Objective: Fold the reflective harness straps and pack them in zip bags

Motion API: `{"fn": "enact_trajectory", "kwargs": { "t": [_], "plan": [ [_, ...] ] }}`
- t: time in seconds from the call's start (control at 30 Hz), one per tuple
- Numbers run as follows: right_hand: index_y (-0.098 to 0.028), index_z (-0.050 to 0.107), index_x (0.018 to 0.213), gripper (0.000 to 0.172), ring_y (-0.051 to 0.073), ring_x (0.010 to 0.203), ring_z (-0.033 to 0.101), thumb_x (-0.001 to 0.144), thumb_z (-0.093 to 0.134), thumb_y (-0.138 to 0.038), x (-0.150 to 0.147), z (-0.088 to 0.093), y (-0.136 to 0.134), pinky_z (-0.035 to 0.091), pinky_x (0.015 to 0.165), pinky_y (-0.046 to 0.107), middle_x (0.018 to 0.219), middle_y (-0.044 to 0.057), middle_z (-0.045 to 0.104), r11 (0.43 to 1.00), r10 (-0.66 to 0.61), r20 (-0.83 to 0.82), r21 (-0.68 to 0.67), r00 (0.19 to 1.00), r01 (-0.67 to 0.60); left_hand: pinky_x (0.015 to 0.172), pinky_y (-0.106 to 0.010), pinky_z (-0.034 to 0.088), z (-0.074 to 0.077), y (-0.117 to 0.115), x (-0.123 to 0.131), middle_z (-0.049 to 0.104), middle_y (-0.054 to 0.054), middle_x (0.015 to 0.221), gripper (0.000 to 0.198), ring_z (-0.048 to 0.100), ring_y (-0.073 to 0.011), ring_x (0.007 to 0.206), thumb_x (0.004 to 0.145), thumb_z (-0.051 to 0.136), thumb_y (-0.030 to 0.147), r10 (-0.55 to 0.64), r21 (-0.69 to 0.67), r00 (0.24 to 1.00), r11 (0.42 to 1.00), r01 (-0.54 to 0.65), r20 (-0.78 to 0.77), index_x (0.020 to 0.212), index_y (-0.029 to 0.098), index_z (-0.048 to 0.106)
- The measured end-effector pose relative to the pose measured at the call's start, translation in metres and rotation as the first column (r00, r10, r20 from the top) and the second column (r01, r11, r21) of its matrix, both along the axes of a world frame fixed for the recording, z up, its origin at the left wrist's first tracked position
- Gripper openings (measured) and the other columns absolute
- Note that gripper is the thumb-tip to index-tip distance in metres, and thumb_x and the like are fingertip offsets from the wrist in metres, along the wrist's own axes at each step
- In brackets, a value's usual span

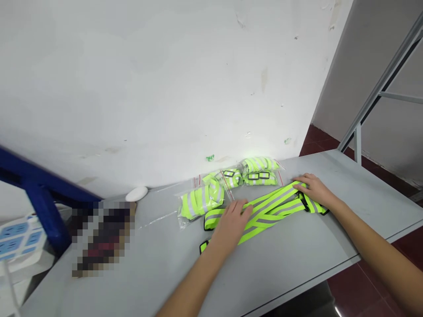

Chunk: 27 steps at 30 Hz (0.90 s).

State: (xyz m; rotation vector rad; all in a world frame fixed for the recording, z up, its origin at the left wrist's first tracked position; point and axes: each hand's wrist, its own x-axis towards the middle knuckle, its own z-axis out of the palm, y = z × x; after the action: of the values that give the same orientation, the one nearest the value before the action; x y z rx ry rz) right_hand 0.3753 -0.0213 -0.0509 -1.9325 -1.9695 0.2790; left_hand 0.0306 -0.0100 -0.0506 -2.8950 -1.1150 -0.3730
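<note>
A yellow-green reflective strap vest (276, 210) with grey stripes and black buckles lies folded lengthwise on the grey table (264, 277). My left hand (233, 222) rests over its left part, fingers stretched out and lying on the straps. On the vest's right end lies my right hand (313, 191), its fingers extended and thumb apart, touching the bands near a black buckle. The straps under both palms are hidden. Just behind my left hand is a clear bag with a rolled reflective strap (202, 201).
More bagged reflective straps (259, 171) are piled against the white wall (198, 88). Leftward are a white oval object (136, 193), a pixelated item (104, 240), a blue metal frame (46, 211) and a power strip (20, 240). A grey metal frame (380, 92) rises at the right.
</note>
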Motion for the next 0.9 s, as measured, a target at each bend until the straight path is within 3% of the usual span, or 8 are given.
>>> {"fn": "enact_trajectory", "kwargs": {
  "t": [0.1, 0.2, 0.33, 0.47, 0.6, 0.7, 0.9],
  "plan": [
    [-0.028, 0.063, 0.120, 0.045, 0.028, 0.104, 0.054, 0.089, 0.045, -0.056, 0.000, -0.004, 0.000, 0.044, 0.089, 0.041, 0.106, 0.009, 0.062, 0.998, -0.053, -0.052, 0.013, 0.997, 0.054, 0.107, -0.045, 0.036, 0.004, -0.008, 0.014, 0.044, -0.010, 0.144, 0.042, 0.042, -0.0269, 0.131, 0.090, 0.039, 0.008, -0.069, -0.043, 0.998, 0.997, 0.069, 0.004, 0.129, 0.021, 0.049],
    [-0.028, 0.065, 0.115, 0.041, 0.028, 0.106, 0.053, 0.088, 0.048, -0.054, -0.001, -0.007, 0.000, 0.043, 0.091, 0.041, 0.105, 0.008, 0.063, 0.997, -0.062, -0.104, 0.033, 0.993, 0.066, 0.113, -0.050, 0.028, 0.008, -0.015, 0.041, 0.028, -0.011, 0.155, 0.051, 0.025, -0.0301, 0.142, 0.098, 0.033, 0.039, -0.069, -0.152, 0.997, 0.986, 0.071, 0.020, 0.145, 0.021, 0.030],
    [-0.027, 0.066, 0.110, 0.038, 0.027, 0.104, 0.056, 0.088, 0.048, -0.052, -0.002, -0.008, -0.005, 0.043, 0.092, 0.040, 0.102, 0.006, 0.065, 0.996, -0.064, -0.141, 0.053, 0.988, 0.072, 0.111, -0.063, 0.019, 0.006, -0.014, 0.068, 0.021, -0.012, 0.157, 0.079, 0.016, -0.0376, 0.144, 0.088, 0.036, 0.067, -0.052, -0.244, 0.998, 0.969, 0.040, -0.043, 0.151, 0.022, 0.019],
    [-0.025, 0.059, 0.121, 0.044, 0.025, 0.107, 0.057, 0.090, 0.046, -0.053, -0.003, -0.010, -0.017, 0.043, 0.094, 0.038, 0.113, 0.007, 0.063, 0.989, -0.113, -0.169, 0.079, 0.979, 0.127, 0.113, -0.060, 0.016, 0.000, -0.008, 0.066, 0.022, -0.009, 0.157, 0.077, 0.016, -0.0326, 0.145, 0.090, 0.030, 0.066, -0.048, -0.267, 0.997, 0.963, 0.031, -0.060, 0.151, 0.020, 0.019],
    [-0.014, 0.044, 0.134, 0.066, 0.028, 0.112, 0.053, 0.087, 0.044, -0.061, -0.003, -0.006, -0.034, 0.042, 0.094, 0.039, 0.121, 0.014, 0.058, 0.949, -0.279, -0.162, 0.104, 0.946, 0.298, 0.115, -0.056, 0.014, 0.000, -0.006, 0.054, 0.016, -0.008, 0.158, 0.078, 0.012, -0.0302, 0.146, 0.090, 0.025, 0.067, -0.084, -0.292, 0.993, 0.955, 0.058, -0.079, 0.151, 0.019, 0.017],
    [-0.010, 0.052, 0.123, 0.075, 0.032, 0.106, 0.056, 0.078, 0.050, -0.070, -0.006, -0.001, -0.047, 0.044, 0.087, 0.040, 0.108, 0.016, 0.062, 0.918, -0.393, -0.072, 0.020, 0.917, 0.395, 0.115, -0.058, 0.013, 0.003, -0.008, 0.050, 0.014, -0.007, 0.159, 0.079, 0.011, -0.0310, 0.146, 0.089, 0.022, 0.069, -0.086, -0.314, 0.991, 0.948, 0.050, -0.103, 0.152, 0.021, 0.017],
    [-0.018, 0.059, 0.090, 0.054, 0.031, 0.085, 0.062, 0.074, 0.053, -0.069, -0.019, 0.006, -0.056, 0.042, 0.078, 0.042, 0.090, 0.013, 0.068, 0.891, -0.431, 0.097, -0.109, 0.897, 0.440, 0.110, -0.067, 0.014, 0.018, -0.018, 0.069, 0.012, -0.013, 0.159, 0.081, 0.012, -0.0385, 0.144, 0.088, 0.026, 0.071, -0.058, -0.353, 0.996, 0.935, 0.032, -0.062, 0.152, 0.022, 0.015]
  ]
}}
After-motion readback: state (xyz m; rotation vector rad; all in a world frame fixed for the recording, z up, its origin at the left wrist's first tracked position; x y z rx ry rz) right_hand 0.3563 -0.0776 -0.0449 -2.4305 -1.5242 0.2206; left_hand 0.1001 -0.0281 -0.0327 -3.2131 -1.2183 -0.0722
